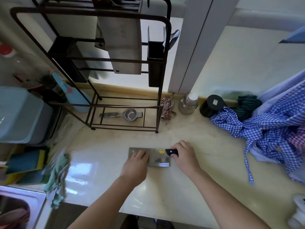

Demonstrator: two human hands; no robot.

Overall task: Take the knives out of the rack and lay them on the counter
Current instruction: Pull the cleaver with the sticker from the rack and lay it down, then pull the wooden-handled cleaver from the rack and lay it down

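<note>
A steel cleaver [157, 158] with a yellow sticker lies flat on the pale counter [189, 187] in front of the rack. My right hand [185, 154] is closed around its black handle. My left hand [137, 160] rests flat on the left part of the blade, fingers spread. Behind stands a dark metal rack [158, 96]. A second cleaver [123, 47] hangs blade-down in the rack's upper slot. A black cutlery holder [156, 63] with forks and spoons hangs on the rack's right side.
A metal squeezer [125, 115] lies on the rack's base. A blue checked cloth [270, 128] fills the right side. A steel cup [189, 104] and a black jar [212, 105] stand at the back wall. A sink [19, 207] and a green rag [57, 176] are at the left.
</note>
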